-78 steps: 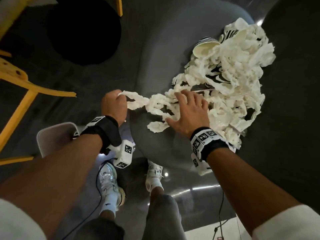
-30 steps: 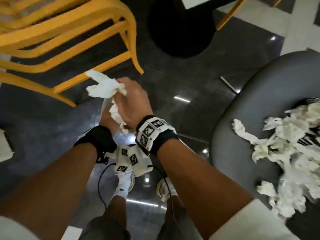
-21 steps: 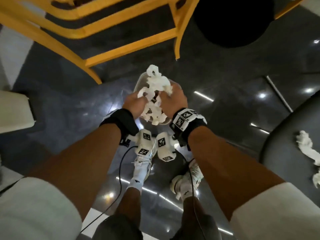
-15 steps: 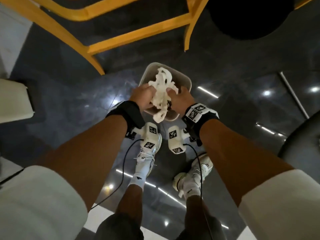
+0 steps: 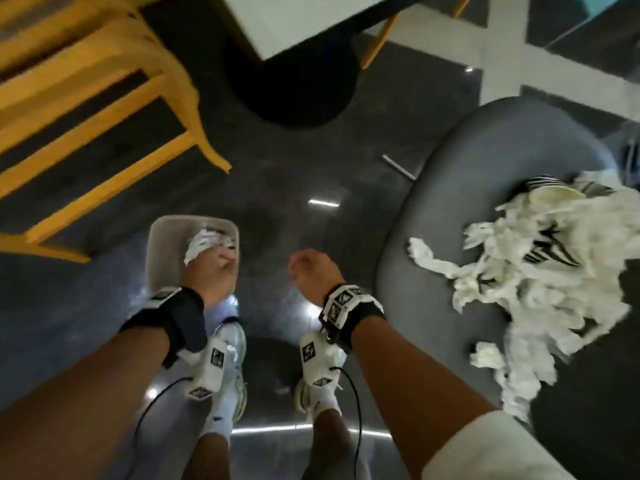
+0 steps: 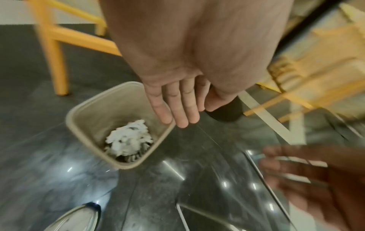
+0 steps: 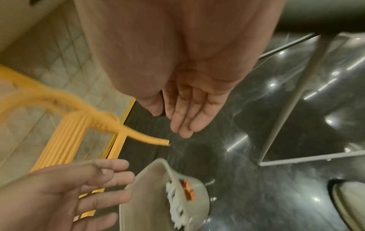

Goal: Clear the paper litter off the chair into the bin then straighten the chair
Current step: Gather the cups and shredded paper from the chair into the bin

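Note:
A small beige bin [image 5: 162, 251] [image 6: 88, 112] [image 7: 162, 175] stands on the dark floor with a wad of white paper [image 6: 129, 137] [image 5: 204, 239] inside. My left hand [image 5: 211, 271] [image 6: 173, 107] hovers over the bin's rim, fingers straight, holding nothing. My right hand [image 5: 311, 271] [image 7: 187, 112] is to the right of the bin, above the floor, open and empty too. The grey chair [image 5: 467, 188] at right carries a heap of shredded white paper [image 5: 540, 292] and striped paper cups [image 5: 543, 188].
A yellow slatted chair [image 5: 86, 98] stands at the upper left, one leg close behind the bin. A black round table base [image 5: 291, 88] and a white tabletop [image 5: 311, 19] lie ahead. My shoes [image 5: 228, 368] are just below the bin on glossy floor.
Both hands held a paper wad over the bin; they have let it go and it lies in the bin. The right hand has drawn off rightward, and the view has swung back toward the grey chair.

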Tool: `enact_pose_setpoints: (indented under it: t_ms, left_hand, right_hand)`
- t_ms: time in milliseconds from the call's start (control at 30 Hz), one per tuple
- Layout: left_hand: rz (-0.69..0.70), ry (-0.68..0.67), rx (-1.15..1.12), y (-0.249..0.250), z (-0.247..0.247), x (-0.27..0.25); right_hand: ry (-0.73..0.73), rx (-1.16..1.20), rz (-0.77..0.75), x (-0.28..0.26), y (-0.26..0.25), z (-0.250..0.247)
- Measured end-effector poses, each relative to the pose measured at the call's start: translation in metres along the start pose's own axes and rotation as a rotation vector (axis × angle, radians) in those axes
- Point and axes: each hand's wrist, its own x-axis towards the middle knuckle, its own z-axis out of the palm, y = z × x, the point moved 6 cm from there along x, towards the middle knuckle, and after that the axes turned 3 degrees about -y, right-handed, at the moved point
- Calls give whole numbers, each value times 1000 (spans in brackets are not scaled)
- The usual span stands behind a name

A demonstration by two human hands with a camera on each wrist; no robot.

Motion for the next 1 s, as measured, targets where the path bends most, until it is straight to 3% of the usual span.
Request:
enact_pose_setpoints:
  t_ms: [200, 333, 400, 533, 700, 800, 1000]
  left_hand:
    - [320, -223, 294, 169, 123, -44]
    - [487, -282, 374, 247, 213, -61]
    - [579, -309, 512, 272, 259, -70]
    - [665, -300, 715, 303, 330, -87]
    - [683, -265, 1000, 304, 381, -85]
    - [746, -191, 1066, 303, 383, -80]
    - [754, -178, 969, 299, 351, -61]
  right_hand:
    - [323, 187, 46, -78, 104, -153]
    - [472, 106, 99, -129, 175, -237]
    - [440, -24, 128, -149, 206, -263]
    - [148, -309, 153, -178, 249, -276]
    - [-157, -654, 83, -192, 268, -247]
    - [-131, -729, 25, -175, 272, -235]
    - [22, -523, 53, -149, 251, -241]
